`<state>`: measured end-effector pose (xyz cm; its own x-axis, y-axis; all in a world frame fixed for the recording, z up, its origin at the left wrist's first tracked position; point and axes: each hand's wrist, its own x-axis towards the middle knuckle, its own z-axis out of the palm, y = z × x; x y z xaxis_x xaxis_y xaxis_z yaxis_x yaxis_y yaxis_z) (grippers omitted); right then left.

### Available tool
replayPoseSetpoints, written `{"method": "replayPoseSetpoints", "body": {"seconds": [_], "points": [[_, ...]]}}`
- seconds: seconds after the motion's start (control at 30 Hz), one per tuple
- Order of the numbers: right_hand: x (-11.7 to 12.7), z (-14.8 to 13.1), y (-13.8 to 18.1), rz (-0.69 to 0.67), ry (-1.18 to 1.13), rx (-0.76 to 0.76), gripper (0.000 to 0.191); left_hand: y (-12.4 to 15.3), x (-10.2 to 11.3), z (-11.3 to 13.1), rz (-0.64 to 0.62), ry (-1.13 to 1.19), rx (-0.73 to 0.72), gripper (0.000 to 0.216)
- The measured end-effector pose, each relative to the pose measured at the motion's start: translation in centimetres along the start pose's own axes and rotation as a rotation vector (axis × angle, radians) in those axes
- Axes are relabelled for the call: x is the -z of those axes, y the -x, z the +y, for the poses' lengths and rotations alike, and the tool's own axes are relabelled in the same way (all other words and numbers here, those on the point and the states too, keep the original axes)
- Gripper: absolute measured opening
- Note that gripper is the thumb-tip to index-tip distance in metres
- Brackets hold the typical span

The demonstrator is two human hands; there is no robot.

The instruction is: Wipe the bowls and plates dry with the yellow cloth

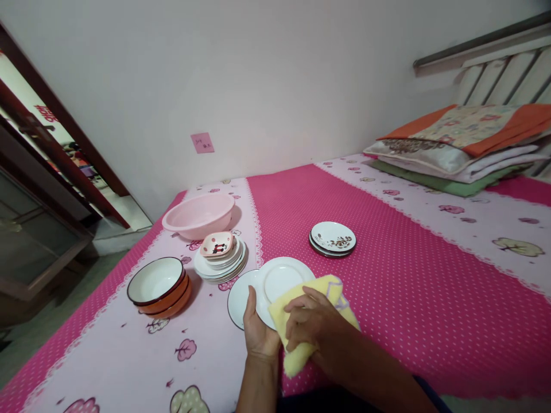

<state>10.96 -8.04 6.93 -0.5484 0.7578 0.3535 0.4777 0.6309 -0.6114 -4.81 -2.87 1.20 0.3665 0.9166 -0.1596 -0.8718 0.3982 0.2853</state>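
Note:
My left hand [257, 330] grips the near edge of a white plate [282, 278], thumb over its rim. My right hand [310, 324] is closed on a yellow cloth [301, 310] and presses it onto the near right part of that plate. A second white plate [239, 298] lies under or beside the held one on the pink bedspread [387, 258]. Both forearms come in from the bottom of the view.
A stack of white plates topped by a small pink dish [217, 245] sits to the left. Stacked orange bowls [158, 285], a pink basin [198, 215] and patterned small plates [333, 238] lie around. Folded bedding [460, 149] is at the far right.

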Motion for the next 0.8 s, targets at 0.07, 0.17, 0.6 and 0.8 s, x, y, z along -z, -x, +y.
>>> {"method": "replayPoseSetpoints", "body": {"seconds": [0.07, 0.17, 0.6, 0.8], "points": [[0.9, 0.2, 0.1, -0.017, 0.018, -0.027, 0.032, -0.5, 0.5, 0.1, 0.007, 0.02, -0.076, 0.058], [2.2, 0.6, 0.2, -0.006, 0.021, -0.071, 0.03, -0.9, 1.4, 0.3, -0.03, 0.009, -0.102, 0.055], [0.9, 6.0, -0.6, 0.552, -0.107, -0.369, 0.039, -0.1, 1.1, -1.4, 0.034, -0.005, -0.08, 0.043], [0.2, 8.8, 0.0, 0.605, -0.03, -0.618, 0.046, 1.0, -0.4, -4.3, 0.11, -0.25, -0.086, 0.06]]}}
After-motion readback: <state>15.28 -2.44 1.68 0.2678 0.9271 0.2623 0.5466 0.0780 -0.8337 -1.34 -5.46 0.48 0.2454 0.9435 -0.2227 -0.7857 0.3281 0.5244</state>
